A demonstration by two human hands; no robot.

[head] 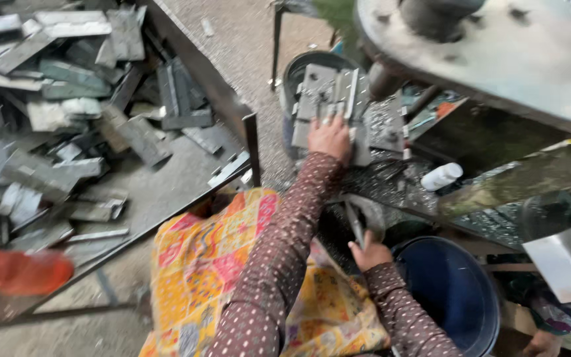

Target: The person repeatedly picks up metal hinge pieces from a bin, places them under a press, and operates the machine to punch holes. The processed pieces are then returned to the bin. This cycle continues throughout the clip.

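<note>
My left hand (pixel 330 137) reaches forward in a brown dotted sleeve. It lies on a stack of grey stamped metal plates (pixel 328 92) atop a dark round bin (pixel 292 79), fingers curled over one plate. My right hand (pixel 368 254) is lower and closer to me, closed around a thin metal lever (pixel 353 221) that sticks up from the dark machine bed (pixel 391 185). A yellow and orange patterned cloth (pixel 199 264) covers my lap under both arms.
A low tray (pixel 166 185) on the left holds several loose grey metal plates. Another person's orange sleeve (pixel 14 271) shows at the left edge. A blue bucket (pixel 451 291) sits right of my right hand, near a white bottle (pixel 441 176). A press's round plate (pixel 497 53) overhangs top right.
</note>
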